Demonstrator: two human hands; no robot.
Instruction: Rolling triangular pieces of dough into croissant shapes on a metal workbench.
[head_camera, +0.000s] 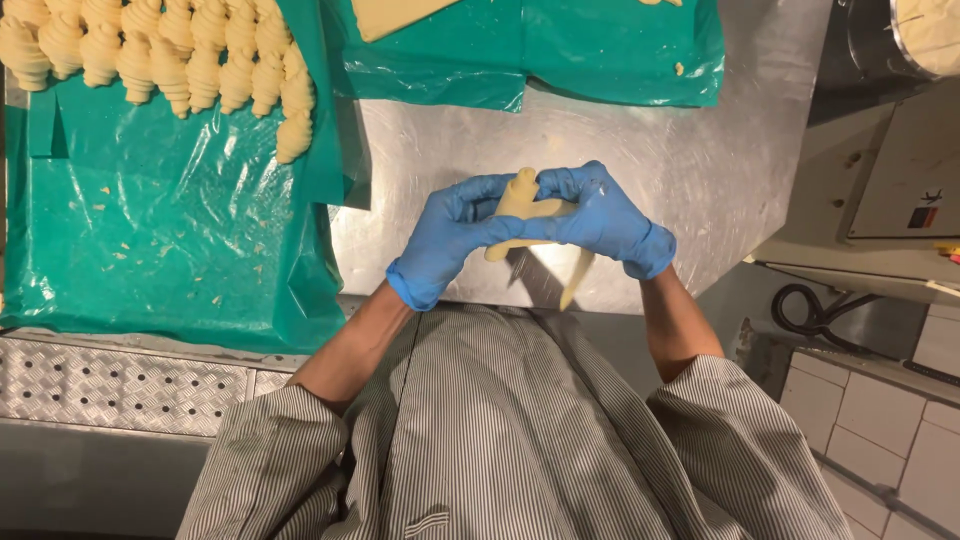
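A pale piece of raw dough (527, 205), partly rolled with a thin tail hanging toward me, is held above a steel table (680, 160). My left hand (450, 235) in a blue glove grips its left side. My right hand (600, 215), also in a blue glove, grips the right side, fingers curled over the top. Both hands meet around the dough at the table's near edge.
A green plastic sheet (150, 230) at left carries rows of shaped raw croissants (180, 50) along its far edge and scattered crumbs. Another green sheet (560, 50) at the back bears a flat dough slab (395, 15). A machine housing (900, 170) stands at right.
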